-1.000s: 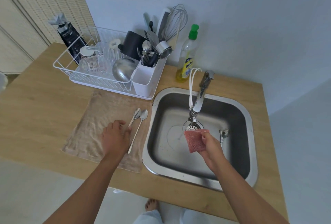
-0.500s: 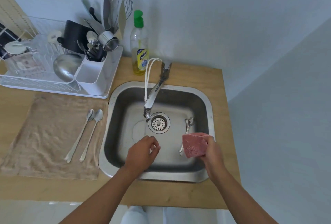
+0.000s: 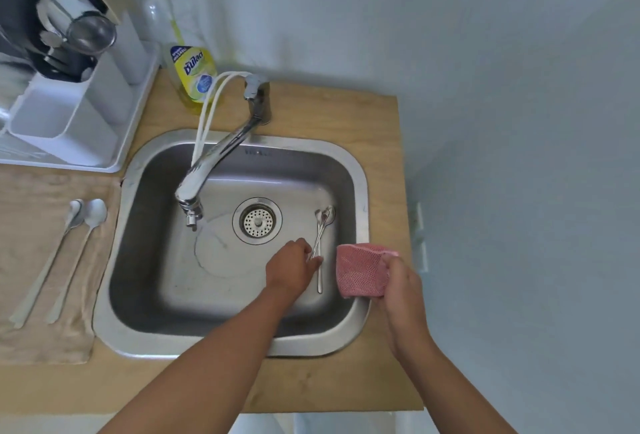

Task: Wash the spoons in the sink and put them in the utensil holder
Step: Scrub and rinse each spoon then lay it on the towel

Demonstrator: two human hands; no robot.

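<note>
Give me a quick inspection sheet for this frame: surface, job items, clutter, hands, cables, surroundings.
Surface: wooden counter, steel sink set in it.
Job's things: spoons in the sink; two spoons on the towel; utensil holder at left.
Clutter: soap bottle, beige towel.
Hands: left hand at the sink spoons' handles, grip unclear; right hand grips pink sponge.
Cables: white hoses at the faucet.
Surroundings: pale wall.

The one camera sits on my head and looks forward and steeply down, close over the sink [image 3: 360, 170], which fills the middle of the view. My two forearms enter from the bottom edge. The wide lens bends the wall [image 3: 450, 35] at the top and the counter [image 3: 377, 121].
</note>
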